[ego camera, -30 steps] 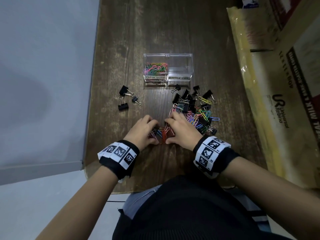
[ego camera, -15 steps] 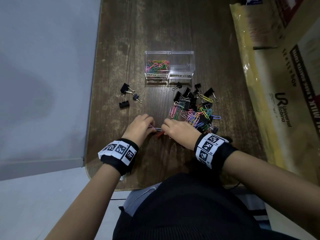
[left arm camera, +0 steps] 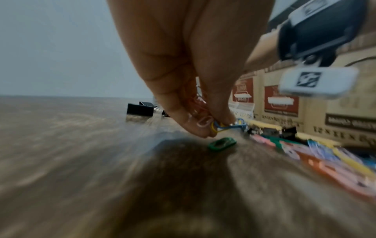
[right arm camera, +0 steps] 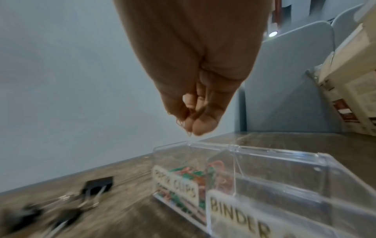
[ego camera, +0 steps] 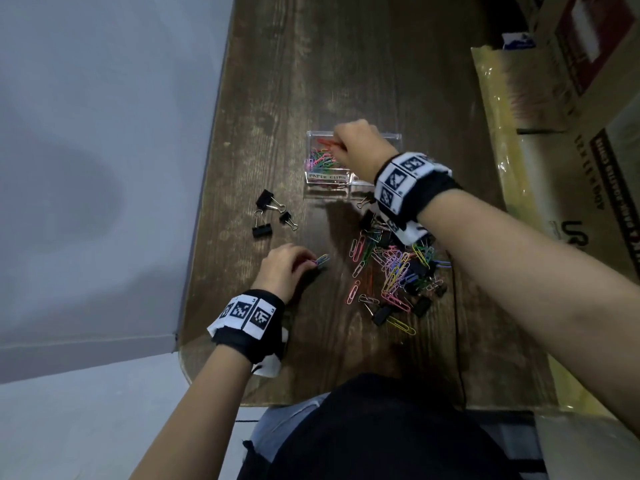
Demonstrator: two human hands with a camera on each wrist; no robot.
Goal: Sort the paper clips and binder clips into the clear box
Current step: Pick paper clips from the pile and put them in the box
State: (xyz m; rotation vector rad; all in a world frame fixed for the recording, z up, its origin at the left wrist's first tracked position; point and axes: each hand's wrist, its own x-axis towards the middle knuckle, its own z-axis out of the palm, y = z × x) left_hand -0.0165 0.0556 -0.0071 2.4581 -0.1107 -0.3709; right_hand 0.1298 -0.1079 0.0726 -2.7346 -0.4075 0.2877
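Note:
The clear box [ego camera: 391, 136] stands mid-table with two labelled halves. Its left half [right arm camera: 177, 162], marked PAPER CLIPS, holds coloured paper clips [ego camera: 320, 157]. My right hand [ego camera: 335, 147] hovers over that half and pinches a few red paper clips [ego camera: 323, 142]; its fingertips [right arm camera: 200, 128] are pressed together just above the rim. My left hand [ego camera: 313, 264] rests near the table's front left and pinches a small bunch of coloured paper clips [left arm camera: 205, 123]. A green paper clip [left arm camera: 221, 143] lies just beneath it. A mixed pile of paper clips and black binder clips [ego camera: 398, 271] lies right of centre.
Three black binder clips [ego camera: 270, 216] lie apart on the left of the wooden table [ego camera: 311, 64]. Cardboard boxes [ego camera: 571, 133] line the right side. A grey wall [ego camera: 104, 133] runs along the table's left edge. The box's right half [right arm camera: 284, 177] is marked BINDER.
My right hand has left the spot beside the left hand and travelled up to the box with red paper clips. The left hand stays low, still pinching its clips.

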